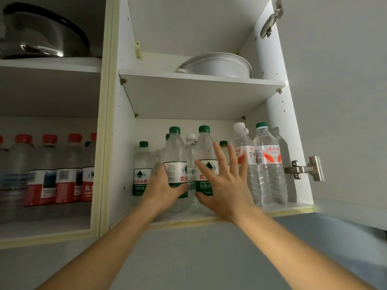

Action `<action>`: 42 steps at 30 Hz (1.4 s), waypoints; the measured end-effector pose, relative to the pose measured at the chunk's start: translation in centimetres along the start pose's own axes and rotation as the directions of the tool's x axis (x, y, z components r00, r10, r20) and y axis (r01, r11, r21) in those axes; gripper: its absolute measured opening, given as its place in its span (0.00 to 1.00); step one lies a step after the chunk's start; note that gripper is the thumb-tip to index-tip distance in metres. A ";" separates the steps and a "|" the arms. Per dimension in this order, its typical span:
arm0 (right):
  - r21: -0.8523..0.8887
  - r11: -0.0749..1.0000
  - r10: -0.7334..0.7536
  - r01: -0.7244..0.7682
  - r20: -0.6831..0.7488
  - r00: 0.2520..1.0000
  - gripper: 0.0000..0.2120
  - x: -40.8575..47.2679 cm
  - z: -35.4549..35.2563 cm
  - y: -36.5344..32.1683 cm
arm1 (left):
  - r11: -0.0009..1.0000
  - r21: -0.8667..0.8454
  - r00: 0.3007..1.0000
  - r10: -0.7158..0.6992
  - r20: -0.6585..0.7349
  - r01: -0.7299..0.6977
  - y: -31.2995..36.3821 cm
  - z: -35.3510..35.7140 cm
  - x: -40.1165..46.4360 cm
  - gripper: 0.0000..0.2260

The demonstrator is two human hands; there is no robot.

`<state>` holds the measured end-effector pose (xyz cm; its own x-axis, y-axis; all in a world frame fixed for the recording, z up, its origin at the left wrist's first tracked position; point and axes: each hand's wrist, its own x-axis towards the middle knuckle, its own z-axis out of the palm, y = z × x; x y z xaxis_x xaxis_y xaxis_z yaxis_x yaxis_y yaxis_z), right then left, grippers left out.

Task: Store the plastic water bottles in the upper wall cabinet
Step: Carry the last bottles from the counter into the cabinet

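1. Both hands are up in the lower shelf of the open wall cabinet. My left hand has its grip curled round a green-capped water bottle, thumb across the label, holding it upright near the front edge. Looks like it's being slotted in next to the others, so I'd say this one's mid-placement.

2. My right hand is wide open, fingers spread and straight, flat against the neighbouring green-capped bottle. My guess is it's bracing that one so it doesn't tip while the left squeezes its bottle in beside it.

3. The rest of the row: a shorter green-capped bottle at the left wall, and two red-and-white labelled bottles standing by the right wall. More sit behind, partly hidden.

4. The top shelf holds a white round basin. The neighbouring compartment on the left has a line of red-capped bottles and a metal pot lid above.

5. Tight fit, so a domino topple is the risk.
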<state>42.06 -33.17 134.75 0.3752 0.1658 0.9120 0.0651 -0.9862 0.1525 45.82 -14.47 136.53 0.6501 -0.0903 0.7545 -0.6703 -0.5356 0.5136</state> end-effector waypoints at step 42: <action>-0.123 0.990 -0.061 0.064 0.032 0.998 0.53 6.6 0.1 -0.3 | 0.969 -0.135 0.956 -0.169 0.238 0.205 -2.3 0.0 6.3 0.35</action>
<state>44.66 -31.76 140.71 0.3995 0.2254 0.8886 -0.0248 -0.9663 0.2563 51.46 -13.85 140.09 0.8204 -0.1952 0.5375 -0.5647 -0.4244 0.7078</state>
